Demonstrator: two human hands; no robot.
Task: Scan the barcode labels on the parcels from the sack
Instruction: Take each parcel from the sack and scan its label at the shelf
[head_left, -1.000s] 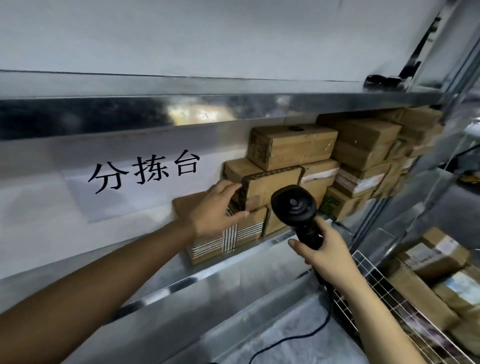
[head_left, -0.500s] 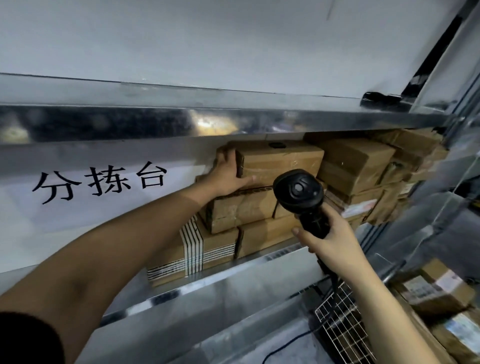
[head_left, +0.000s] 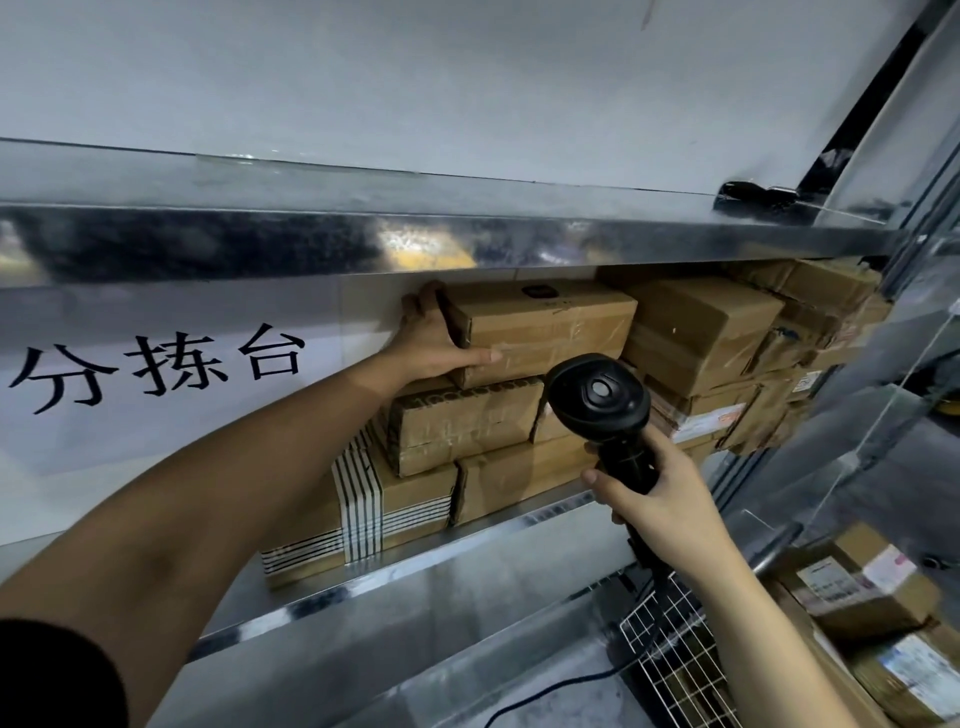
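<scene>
My left hand (head_left: 434, 345) has climbed from the lower boxes and now grips the top brown cardboard parcel (head_left: 540, 332) on the metal shelf (head_left: 467, 566). At its 4 o'clock, my right hand (head_left: 657, 501) clasps the black handheld scanner (head_left: 600, 397). I judge scanning comes next.

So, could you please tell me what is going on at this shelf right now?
A person is working at a metal shelf stacked with cardboard parcels. The left hand grips the end of the top parcel on the stack, while the right hand holds a black barcode scanner in front of the boxes.
</scene>
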